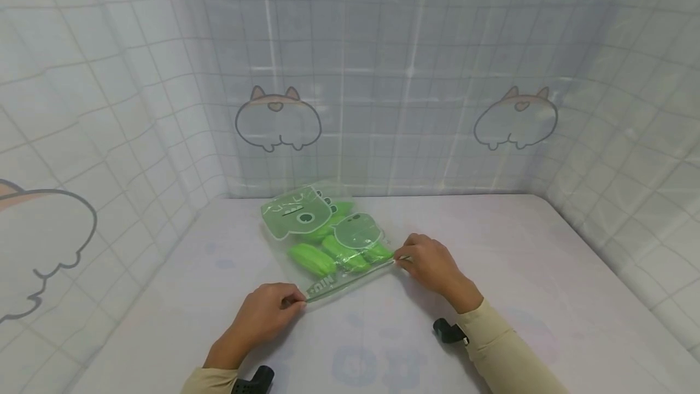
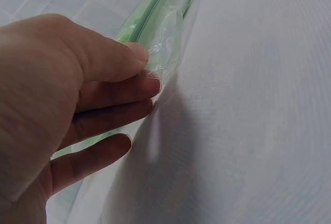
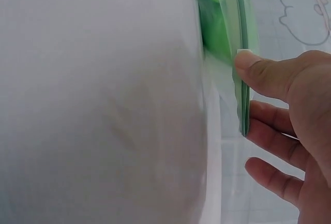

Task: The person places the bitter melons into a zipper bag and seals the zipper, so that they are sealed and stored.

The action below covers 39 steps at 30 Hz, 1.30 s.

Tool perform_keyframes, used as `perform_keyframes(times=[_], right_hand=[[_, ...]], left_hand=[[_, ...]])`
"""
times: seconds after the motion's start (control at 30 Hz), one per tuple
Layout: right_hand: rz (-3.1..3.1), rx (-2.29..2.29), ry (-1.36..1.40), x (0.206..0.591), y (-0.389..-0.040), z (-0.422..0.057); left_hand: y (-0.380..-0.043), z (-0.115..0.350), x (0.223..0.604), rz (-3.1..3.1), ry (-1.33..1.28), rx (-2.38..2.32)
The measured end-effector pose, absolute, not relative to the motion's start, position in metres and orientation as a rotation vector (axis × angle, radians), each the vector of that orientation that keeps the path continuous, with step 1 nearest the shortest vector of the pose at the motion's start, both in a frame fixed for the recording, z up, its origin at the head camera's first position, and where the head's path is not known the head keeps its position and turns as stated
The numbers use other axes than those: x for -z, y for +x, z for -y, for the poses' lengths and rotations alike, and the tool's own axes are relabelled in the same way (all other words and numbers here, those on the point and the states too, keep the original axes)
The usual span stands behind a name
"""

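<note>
A clear zip bag [image 1: 358, 231] with green dinosaur prints lies on the table, its zip edge toward me. Several bright green, elongated items [image 1: 313, 259] show inside through the plastic. My left hand [image 1: 266, 315] pinches the near left corner between thumb and fingers. At the other end of the zip strip, my right hand [image 1: 433, 266] pinches the right corner. In the left wrist view, the thumb presses on the green zip line [image 2: 150, 14]. The right wrist view has the strip [image 3: 241, 87] running between the right thumb and fingers.
A pale table [image 1: 536, 272] spreads under the bag. Sheets with a grid and cartoon animal print [image 1: 350, 78] hang at the back and both sides. Black wrist devices [image 1: 449, 331] sit by both sleeves.
</note>
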State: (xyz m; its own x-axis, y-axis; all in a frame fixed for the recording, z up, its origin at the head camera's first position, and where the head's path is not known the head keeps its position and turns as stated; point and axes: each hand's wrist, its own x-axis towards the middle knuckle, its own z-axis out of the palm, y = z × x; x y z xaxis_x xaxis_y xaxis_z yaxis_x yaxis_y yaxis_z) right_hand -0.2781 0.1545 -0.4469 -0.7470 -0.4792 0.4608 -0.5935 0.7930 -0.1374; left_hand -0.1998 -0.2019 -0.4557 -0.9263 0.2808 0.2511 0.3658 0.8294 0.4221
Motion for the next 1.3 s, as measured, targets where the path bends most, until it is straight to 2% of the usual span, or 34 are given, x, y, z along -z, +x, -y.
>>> perform_keyframes(times=[1.3], right_hand=[[2.618,-0.654,0.74,0.449,-0.291,-0.184]], left_hand=[[-0.202,0.203,0.453,2.855,-0.533,0.741]])
